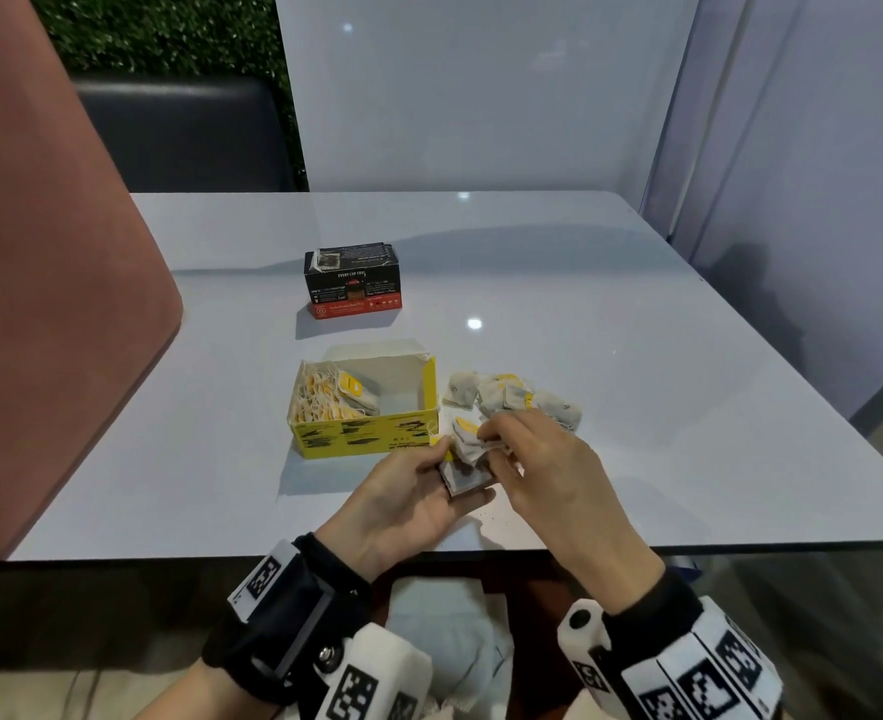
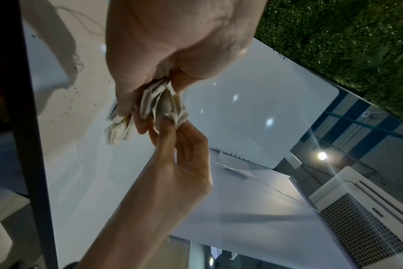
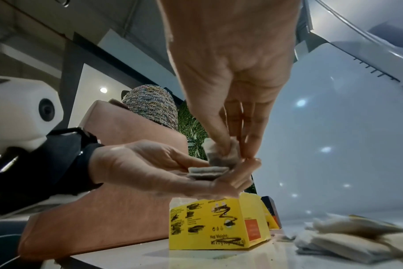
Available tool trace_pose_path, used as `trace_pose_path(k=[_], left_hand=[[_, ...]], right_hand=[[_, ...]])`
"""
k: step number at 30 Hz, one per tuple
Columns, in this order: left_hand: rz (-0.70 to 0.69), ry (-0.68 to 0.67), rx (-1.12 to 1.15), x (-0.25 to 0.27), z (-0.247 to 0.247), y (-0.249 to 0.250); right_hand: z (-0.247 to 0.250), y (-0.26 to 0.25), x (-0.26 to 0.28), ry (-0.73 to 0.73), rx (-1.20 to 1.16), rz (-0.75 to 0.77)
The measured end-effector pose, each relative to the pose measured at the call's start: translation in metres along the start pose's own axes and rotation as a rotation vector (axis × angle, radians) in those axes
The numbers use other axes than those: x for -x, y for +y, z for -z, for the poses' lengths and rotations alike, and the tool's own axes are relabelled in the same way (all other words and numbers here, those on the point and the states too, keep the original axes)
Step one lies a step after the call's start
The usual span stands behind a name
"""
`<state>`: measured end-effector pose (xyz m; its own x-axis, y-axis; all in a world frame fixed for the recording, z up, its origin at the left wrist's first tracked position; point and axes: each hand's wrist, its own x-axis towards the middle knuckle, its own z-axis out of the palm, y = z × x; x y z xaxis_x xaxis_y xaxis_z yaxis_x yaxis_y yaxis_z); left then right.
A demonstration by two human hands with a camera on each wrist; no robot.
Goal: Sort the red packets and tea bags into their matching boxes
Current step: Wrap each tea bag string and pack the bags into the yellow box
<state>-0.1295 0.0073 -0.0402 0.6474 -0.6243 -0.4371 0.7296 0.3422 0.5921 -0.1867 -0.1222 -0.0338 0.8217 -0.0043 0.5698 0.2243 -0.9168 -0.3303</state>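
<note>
Just in front of the open yellow box [image 1: 361, 441], my left hand [image 1: 460, 471] lies palm up and holds a small stack of tea bags [image 1: 466, 480] between thumb and fingers. My right hand [image 1: 492, 445] pinches a crumpled tea bag [image 1: 466, 443] on top of that stack. In the right wrist view the right hand [image 3: 238, 154] grips the tea bag [image 3: 211, 151] above the flat stack [image 3: 206, 172] on the left hand [image 3: 221, 179]. The yellow box holds several tea bags [image 1: 325, 397] at its left end. No red packet is in sight.
A loose pile of tea bags [image 1: 520, 394] lies on the white table [image 1: 637, 407] right of the yellow box. A closed black and red box [image 1: 352, 280] stands further back. A brown chair back [image 1: 39, 304] rises at the left. Tea crumbs dot the table's near edge.
</note>
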Motion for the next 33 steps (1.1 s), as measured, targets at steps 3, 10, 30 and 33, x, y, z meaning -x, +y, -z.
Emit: trace_pose_path(k=[3, 10, 30, 33], left_hand=[[0.009, -0.051, 0.056, 0.002, -0.003, 0.000], [0.039, -0.011, 0.076, 0.004, 0.000, 0.000], [-0.003, 0.062, -0.075, 0.008, 0.005, 0.003], [0.028, 0.079, -0.045, 0.004, 0.010, 0.003]], right_hand=[[-0.004, -0.001, 0.001, 0.071, -0.059, -0.021], [-0.010, 0.007, 0.016, -0.271, 0.103, 0.193], [-0.025, 0.057, -0.078, -0.715, 0.398, -0.247], [-0.017, 0.061, -0.082, -0.714, 0.390, -0.265]])
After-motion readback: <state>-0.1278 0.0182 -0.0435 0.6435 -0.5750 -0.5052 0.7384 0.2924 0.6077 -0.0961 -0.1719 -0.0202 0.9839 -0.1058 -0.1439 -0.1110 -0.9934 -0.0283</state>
